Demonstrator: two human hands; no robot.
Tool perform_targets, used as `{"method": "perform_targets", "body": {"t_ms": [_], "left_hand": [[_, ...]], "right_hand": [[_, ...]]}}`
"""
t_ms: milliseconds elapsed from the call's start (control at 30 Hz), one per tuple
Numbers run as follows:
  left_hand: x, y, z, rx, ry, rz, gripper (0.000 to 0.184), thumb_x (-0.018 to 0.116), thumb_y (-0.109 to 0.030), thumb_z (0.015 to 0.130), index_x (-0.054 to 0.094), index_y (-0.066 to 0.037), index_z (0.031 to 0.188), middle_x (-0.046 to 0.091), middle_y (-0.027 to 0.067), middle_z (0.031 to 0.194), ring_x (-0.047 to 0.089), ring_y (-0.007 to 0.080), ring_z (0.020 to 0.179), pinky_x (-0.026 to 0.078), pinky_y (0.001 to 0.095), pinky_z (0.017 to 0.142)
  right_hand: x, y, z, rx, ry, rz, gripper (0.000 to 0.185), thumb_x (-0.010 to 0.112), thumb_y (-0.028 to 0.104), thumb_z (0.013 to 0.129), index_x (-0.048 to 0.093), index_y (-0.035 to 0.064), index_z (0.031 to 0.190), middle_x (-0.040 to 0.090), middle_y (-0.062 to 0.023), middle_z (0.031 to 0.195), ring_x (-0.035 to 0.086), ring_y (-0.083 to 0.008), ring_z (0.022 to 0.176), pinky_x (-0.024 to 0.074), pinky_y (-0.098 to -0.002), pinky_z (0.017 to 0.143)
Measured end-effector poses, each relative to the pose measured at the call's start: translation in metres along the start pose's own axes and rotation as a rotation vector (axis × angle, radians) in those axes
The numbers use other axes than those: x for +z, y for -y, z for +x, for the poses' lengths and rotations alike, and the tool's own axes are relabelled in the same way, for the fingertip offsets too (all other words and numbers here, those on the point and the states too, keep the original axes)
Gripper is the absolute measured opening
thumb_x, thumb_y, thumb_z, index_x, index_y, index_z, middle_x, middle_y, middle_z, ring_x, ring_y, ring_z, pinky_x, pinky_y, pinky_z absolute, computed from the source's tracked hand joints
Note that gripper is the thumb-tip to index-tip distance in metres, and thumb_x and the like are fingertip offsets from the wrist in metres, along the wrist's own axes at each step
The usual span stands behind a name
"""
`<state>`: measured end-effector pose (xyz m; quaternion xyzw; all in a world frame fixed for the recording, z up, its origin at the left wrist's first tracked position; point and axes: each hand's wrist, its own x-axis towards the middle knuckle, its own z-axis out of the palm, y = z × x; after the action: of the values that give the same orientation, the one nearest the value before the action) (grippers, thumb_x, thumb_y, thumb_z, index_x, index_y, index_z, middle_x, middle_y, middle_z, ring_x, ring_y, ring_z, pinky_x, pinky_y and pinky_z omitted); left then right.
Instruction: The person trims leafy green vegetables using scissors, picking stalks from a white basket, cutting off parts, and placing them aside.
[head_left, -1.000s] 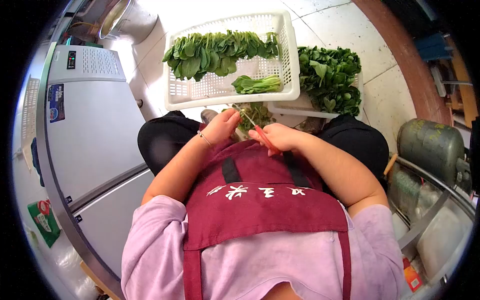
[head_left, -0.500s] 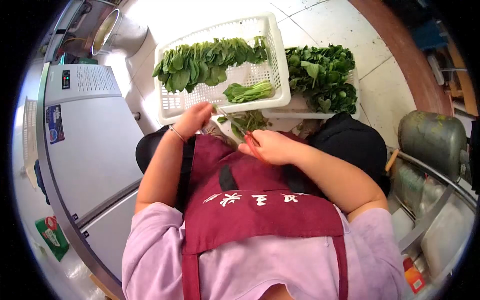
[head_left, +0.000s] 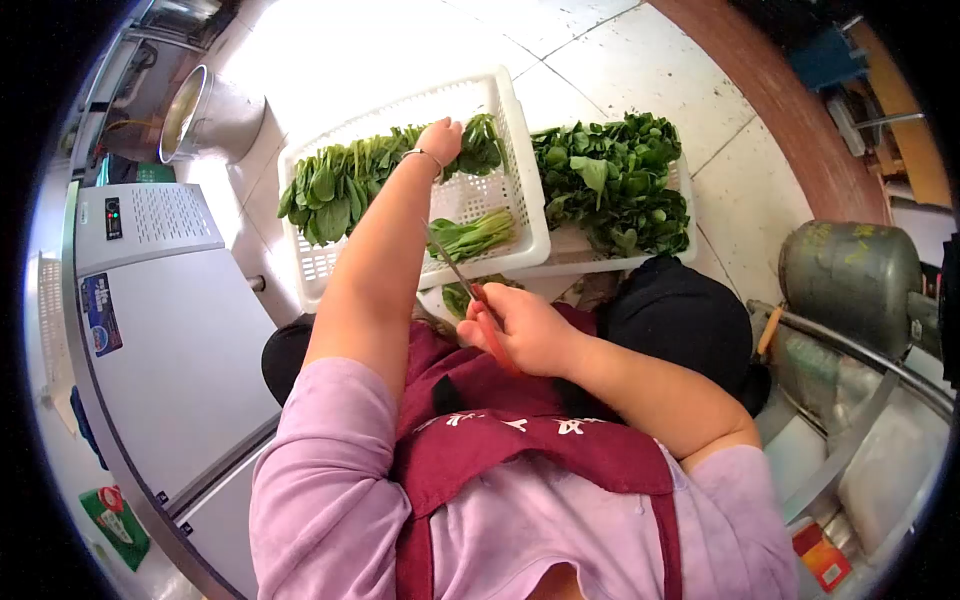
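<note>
My right hand (head_left: 530, 325) is closed round the red handles of a pair of scissors (head_left: 487, 320), their blades pointing up and left above my lap. Stretched forward, my left hand (head_left: 438, 142) has its fingers curled down at the row of leafy greens (head_left: 335, 190), apparently gripping some of them; the fingertips are partly hidden. The row lies across a white slotted basket (head_left: 535, 190). A smaller bunch of greens (head_left: 475, 235), stalks to the right, rests at the basket's near side. Some loose leaves (head_left: 457, 298) show below the basket, behind the blades.
A second white tray (head_left: 688, 215), piled with dark leafy greens (head_left: 625, 180), stands right of the basket. A white refrigerated cabinet (head_left: 170, 330) is on the left, with a large metal pot (head_left: 225, 120) beyond it. A grey-green cylinder (head_left: 845, 270) stands at the right.
My left hand has moved forward from beside the scissor blades to the greens row in the basket. My right hand still holds the scissors near my lap. The view has shifted slightly.
</note>
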<state>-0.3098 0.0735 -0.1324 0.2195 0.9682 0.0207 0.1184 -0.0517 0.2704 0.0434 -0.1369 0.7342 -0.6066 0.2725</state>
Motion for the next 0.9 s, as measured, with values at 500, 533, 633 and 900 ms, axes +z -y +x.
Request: {"method": "perform_targets", "body": {"t_ms": [500, 533, 633, 900], "left_hand": [[0.006, -0.063, -0.108, 0.036, 0.282, -0.469, 0.051, 0.069, -0.043, 0.073, 0.062, -0.001, 0.101, 0.064, 0.0156, 0.096, 0.062, 0.0278, 0.088, 0.049, 0.0349, 0.081], [0.005, -0.07, -0.109, 0.036, 0.279, -0.47, 0.051, 0.069, -0.043, 0.073, 0.062, -0.001, 0.101, 0.064, 0.0156, 0.096, 0.062, 0.0278, 0.088, 0.049, 0.0349, 0.081], [-0.001, -0.087, -0.111, -0.022, 0.341, -0.278, 0.052, 0.069, -0.043, 0.071, 0.061, -0.001, 0.1, 0.063, 0.0175, 0.097, 0.06, 0.0316, 0.091, 0.048, 0.037, 0.082], [0.021, -0.07, -0.101, -0.065, 0.327, -0.529, 0.032, 0.067, -0.029, 0.074, 0.063, -0.003, 0.091, 0.064, 0.0157, 0.093, 0.062, 0.0295, 0.085, 0.049, 0.037, 0.079]], "right_hand": [[0.005, 0.0, -0.004, -0.091, 0.024, -0.043, 0.04, 0.064, 0.04, 0.082, 0.054, 0.0015, 0.087, 0.062, -0.017, 0.08, 0.061, -0.035, 0.076, 0.047, -0.0405, 0.066], [0.007, -0.002, -0.004, -0.091, 0.024, -0.045, 0.04, 0.064, 0.04, 0.082, 0.054, 0.0015, 0.087, 0.062, -0.017, 0.08, 0.061, -0.035, 0.076, 0.047, -0.0405, 0.066], [0.01, -0.004, -0.003, -0.094, 0.006, -0.051, 0.041, 0.064, 0.04, 0.082, 0.054, 0.0014, 0.088, 0.062, -0.0172, 0.08, 0.061, -0.0352, 0.076, 0.0468, -0.0409, 0.066], [0.008, -0.002, -0.005, -0.079, 0.038, -0.141, 0.041, 0.062, 0.042, 0.083, 0.053, 0.0019, 0.086, 0.062, -0.0175, 0.08, 0.06, -0.0364, 0.076, 0.0465, -0.0412, 0.066]]}}
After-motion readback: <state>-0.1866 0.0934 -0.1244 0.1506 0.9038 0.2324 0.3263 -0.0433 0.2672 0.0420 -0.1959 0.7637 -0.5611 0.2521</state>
